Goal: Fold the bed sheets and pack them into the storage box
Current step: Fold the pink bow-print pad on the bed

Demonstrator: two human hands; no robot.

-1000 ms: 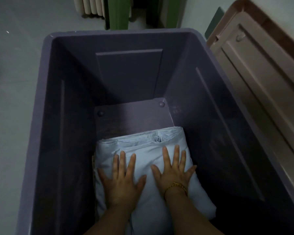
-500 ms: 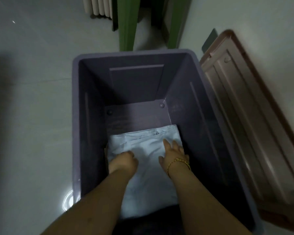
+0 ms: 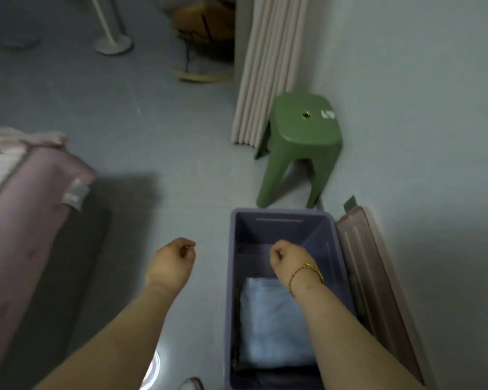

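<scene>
A purple storage box (image 3: 228, 277) stands on the floor at the lower right. A folded light blue bed sheet (image 3: 271, 327) lies flat on its bottom, at the near end. My left hand (image 3: 171, 263) hovers over the floor left of the box, fingers loosely curled, holding nothing. My right hand (image 3: 290, 263), with a gold bracelet on the wrist, hangs above the far half of the box, also loosely curled around nothing. Neither hand touches the sheet. My right forearm hides the sheet's right edge.
The box's pinkish lid (image 3: 378, 291) leans against the wall to the right. A green stool (image 3: 304, 128) stands just beyond the box, beside a pale curtain (image 3: 268, 68). A pink bed (image 3: 20, 206) fills the left side. A white stand base (image 3: 112, 45) sits far back.
Both hands have lifted off the sheet and out of the box; the left one moved out past the box's left wall. The view has risen and pulled back.
</scene>
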